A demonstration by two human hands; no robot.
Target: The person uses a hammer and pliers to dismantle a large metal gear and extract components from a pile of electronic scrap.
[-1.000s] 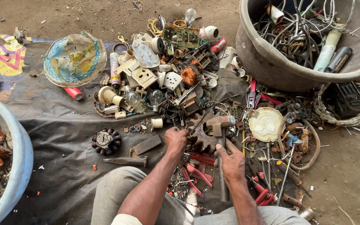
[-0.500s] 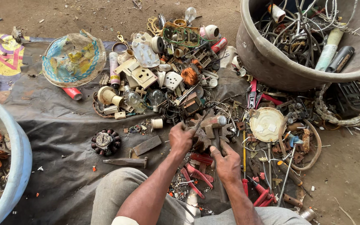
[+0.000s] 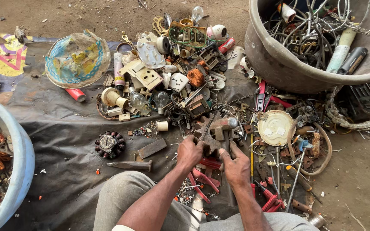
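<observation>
Both hands are in the thick of it, down at the near middle of the dark plastic sheet. The toothed metal gear, rusty and dark, sits upright between them. The left hand is clamped on its lower left edge, fingers curled tight. The right hand is wrapped around the handle of a hammer, and the hammer's steel head lies right against the top of the gear.

Just under the hands, red-handled pliers lie crossed on the sheet, and the person's grey trouser legs frame the near edge. Left of the gear there is a flat metal wedge, then a round motor stator with copper windings, well apart from the hands.

Beyond the gear, toward the far edge, a heap of scrap: white sockets and switches, glass bulbs, an orange copper coil. Right of the hands sits a round cream disc among wires and screwdrivers. At the far right corner stands a big grey tub, full of cables and tubes. A blue basin holding copper wire stands at the left edge, and a crumpled coloured plastic bowl lies at the far left.
</observation>
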